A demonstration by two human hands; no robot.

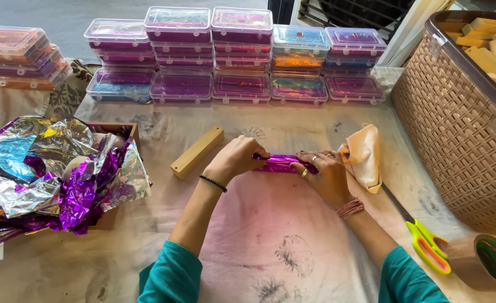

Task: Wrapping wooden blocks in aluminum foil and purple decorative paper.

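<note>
Item: foil-wrapped block (281, 164), purple, long and narrow, lying crosswise on the cloth-covered table (270, 235) at centre, between both hands. Left hand (235, 158): fingers curled closed over the block's left end, pressing foil down. Right hand (325, 175): fingers closed on the right end, pinching foil; rings and bead bracelet visible. Handling, judged: core likely a stiff wooden block like the bare block (197, 151) just left, light and rigid; foil skin thin, slick, crease-prone, tears easily, so best gripped at the two ends with flat finger pressure, not by dragging nails along the faces. Adjacent: beige cloth (363, 157) touching the right hand; scissors (422, 238) with yellow-green handles to the right; tape roll (486, 261) near the corner; woven basket (461, 140) holding more bare blocks; crumpled foil heap (46, 168), silver, blue and purple, far left; stacked clear boxes (236, 56) along the back.
</note>
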